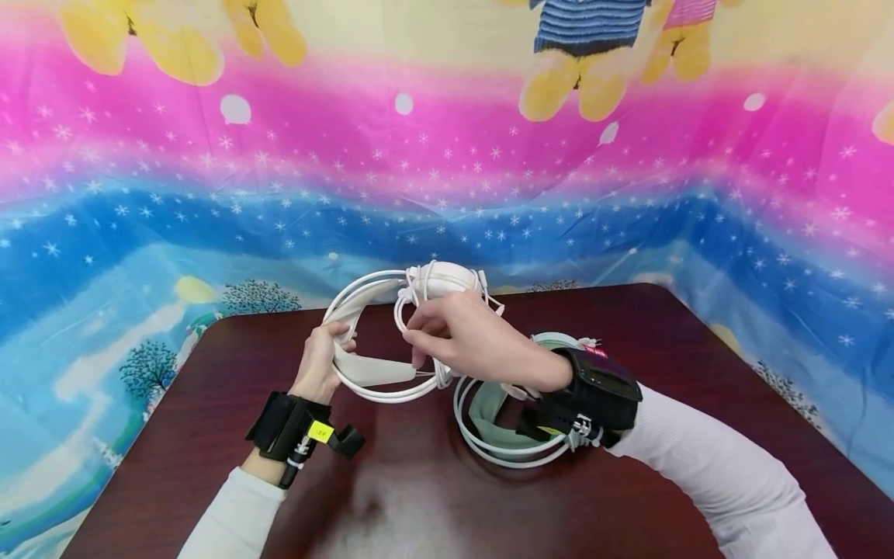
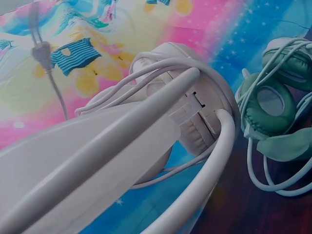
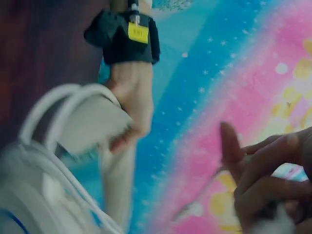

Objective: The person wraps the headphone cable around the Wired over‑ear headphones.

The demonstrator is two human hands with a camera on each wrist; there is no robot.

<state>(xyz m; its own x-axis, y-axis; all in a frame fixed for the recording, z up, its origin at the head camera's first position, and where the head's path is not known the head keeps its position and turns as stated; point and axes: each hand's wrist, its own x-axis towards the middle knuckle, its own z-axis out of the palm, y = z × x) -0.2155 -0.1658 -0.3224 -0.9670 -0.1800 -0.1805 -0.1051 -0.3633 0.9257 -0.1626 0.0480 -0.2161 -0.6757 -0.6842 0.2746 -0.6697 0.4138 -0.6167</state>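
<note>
Near the table's far side, my left hand [image 1: 320,362] grips the headband of white over-ear headphones [image 1: 380,373], lifted above the tabletop. White cable is wound round their ear cups [image 2: 187,105]. My right hand [image 1: 469,338] is in front of the cups with thumb and fingers bent together. In the right wrist view its fingers [image 3: 263,190] pinch a thin white cable [image 3: 207,187], which runs down to a small inline piece. The left wrist view shows this cable [image 2: 57,90] hanging apart from the wound part. Exactly where the fingers meet it is partly hidden.
Green headphones [image 1: 486,404] with white cable wound round them lie on the dark red table [image 1: 405,481], partly under my right wrist. A printed cloth [image 1: 447,167] with snowflakes and bears hangs behind and beside the table. Black camera straps [image 1: 286,425] circle both wrists.
</note>
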